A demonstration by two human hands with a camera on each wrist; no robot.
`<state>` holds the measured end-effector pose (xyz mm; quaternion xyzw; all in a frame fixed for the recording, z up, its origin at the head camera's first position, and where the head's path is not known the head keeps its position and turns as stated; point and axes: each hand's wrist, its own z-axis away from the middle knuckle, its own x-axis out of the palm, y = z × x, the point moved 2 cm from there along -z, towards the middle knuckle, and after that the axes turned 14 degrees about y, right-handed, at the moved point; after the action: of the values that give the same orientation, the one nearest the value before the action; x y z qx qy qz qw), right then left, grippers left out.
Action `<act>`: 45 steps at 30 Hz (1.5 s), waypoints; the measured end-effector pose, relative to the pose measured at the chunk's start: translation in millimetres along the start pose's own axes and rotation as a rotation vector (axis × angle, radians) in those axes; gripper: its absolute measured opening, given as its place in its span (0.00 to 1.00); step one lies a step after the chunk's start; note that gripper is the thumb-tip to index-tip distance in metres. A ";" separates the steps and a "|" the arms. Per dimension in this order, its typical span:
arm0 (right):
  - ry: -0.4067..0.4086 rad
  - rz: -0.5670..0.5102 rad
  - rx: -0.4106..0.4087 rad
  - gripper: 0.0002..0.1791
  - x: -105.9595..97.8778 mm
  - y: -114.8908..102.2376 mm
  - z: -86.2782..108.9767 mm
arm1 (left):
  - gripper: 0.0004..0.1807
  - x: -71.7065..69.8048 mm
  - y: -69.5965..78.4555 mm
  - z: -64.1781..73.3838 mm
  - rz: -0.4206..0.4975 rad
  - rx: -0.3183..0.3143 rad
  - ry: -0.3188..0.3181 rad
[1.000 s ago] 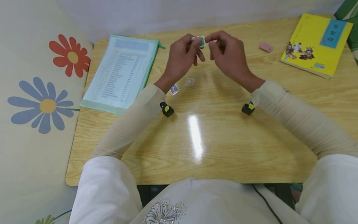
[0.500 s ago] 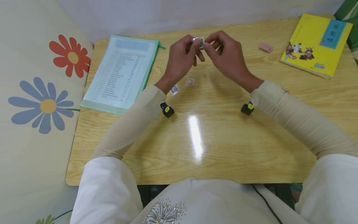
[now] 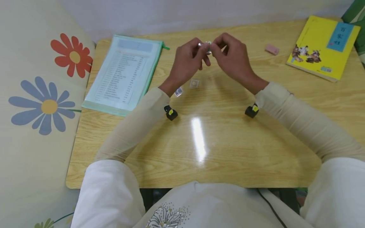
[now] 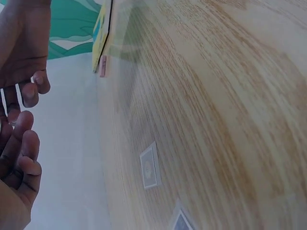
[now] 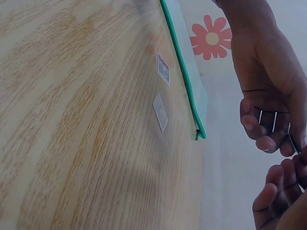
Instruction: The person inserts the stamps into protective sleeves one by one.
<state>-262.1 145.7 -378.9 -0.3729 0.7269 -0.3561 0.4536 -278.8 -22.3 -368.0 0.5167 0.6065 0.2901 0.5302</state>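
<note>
Above the back of the table, my left hand (image 3: 188,58) pinches a small stamp-like card (image 3: 209,47) with a green patch and pale edges, thumb on top. My right hand (image 3: 232,60) meets it from the other side, thumb and forefinger pinching the card's right edge. Fingers cover most of the card. On the table below lie two little stamp-like pieces: a pale one (image 3: 194,83) with a round mark, and a dark one (image 3: 178,91) with a white border beside the left wrist. Both pieces (image 4: 149,165) also show in the wrist views.
A zippered document pouch (image 3: 122,72) with a printed sheet lies at the left. Toward the back right are a pink eraser (image 3: 272,49) and a yellow book (image 3: 323,49). A wall stands behind the wooden table (image 3: 228,152).
My right hand has closed in, its thumb and forefinger now on the card's edge. The card has tilted, so less of its green face shows. The left hand has barely moved.
</note>
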 end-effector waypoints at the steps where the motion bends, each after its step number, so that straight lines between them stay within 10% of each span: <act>1: -0.008 -0.009 0.016 0.13 -0.1 0.5 -0.1 | 0.16 0.4 -3.1 -1.0 -0.002 -0.003 -0.011; 19: -0.132 -0.011 0.055 0.15 -5.7 6.1 -2.3 | 0.15 -1.9 -3.0 5.0 -0.113 -0.026 -0.129; 30: -0.466 0.353 -0.090 0.13 3.4 62.8 8.3 | 0.17 0.0 -33.5 -0.9 -0.110 0.008 -0.082; 39: -0.385 0.445 -0.260 0.08 21.9 70.4 17.8 | 0.15 -9.1 -41.6 3.7 -0.131 0.027 -0.085; 45: -0.369 0.432 -0.225 0.09 20.1 72.3 20.4 | 0.16 -12.3 -46.2 4.7 -0.210 0.005 -0.107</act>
<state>-265.3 158.5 -455.5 -0.3160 0.7296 -0.0947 0.5990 -290.3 -48.5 -406.6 0.4662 0.6289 0.2034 0.5880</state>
